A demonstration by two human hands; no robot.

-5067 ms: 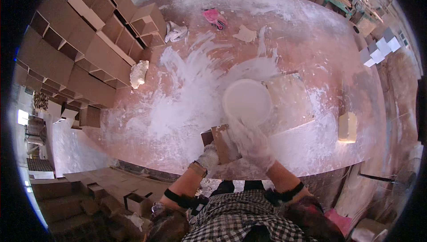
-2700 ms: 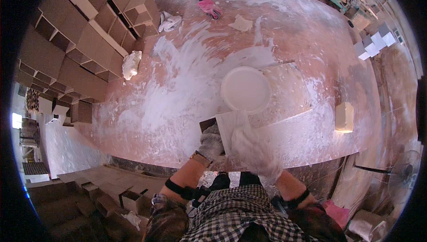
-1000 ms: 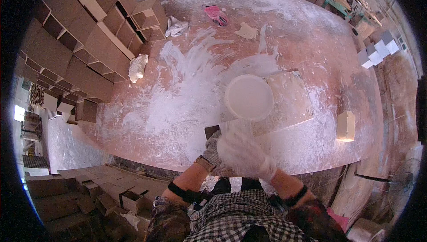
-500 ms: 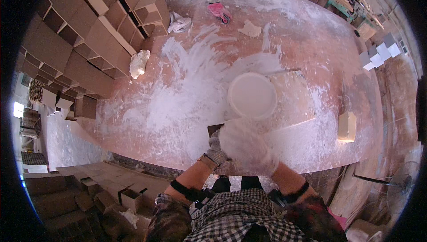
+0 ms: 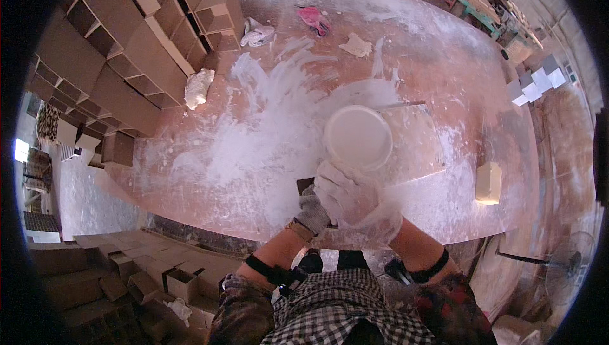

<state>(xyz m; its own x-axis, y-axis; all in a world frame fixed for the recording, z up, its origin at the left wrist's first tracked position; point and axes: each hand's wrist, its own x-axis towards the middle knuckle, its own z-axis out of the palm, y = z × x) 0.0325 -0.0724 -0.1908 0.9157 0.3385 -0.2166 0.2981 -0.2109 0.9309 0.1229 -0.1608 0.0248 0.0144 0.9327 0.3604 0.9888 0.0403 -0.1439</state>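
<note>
Near the front edge of the table, my left hand, in a grey glove, grips a dark flat piece. One corner of that piece sticks out past the fingers. My right hand wears a powder-coated white glove with a loose, thin cuff. It lies over the dark piece with its fingers bent and together, covering most of it; whatever may be inside those fingers is hidden. Just beyond the right hand stands a round white tub with pale powder in it, partly on a flat board.
White powder streaks the reddish table. Stacked cardboard boxes rise at the left. A cream block sits at the right, a crumpled white bundle at the left. A pink cloth lies at the back; a fan stands lower right.
My right hand was blurred by motion over the dark piece and now shows more sharply, its fingers bent. The left hand keeps its grip. The whole view has shifted slightly.
</note>
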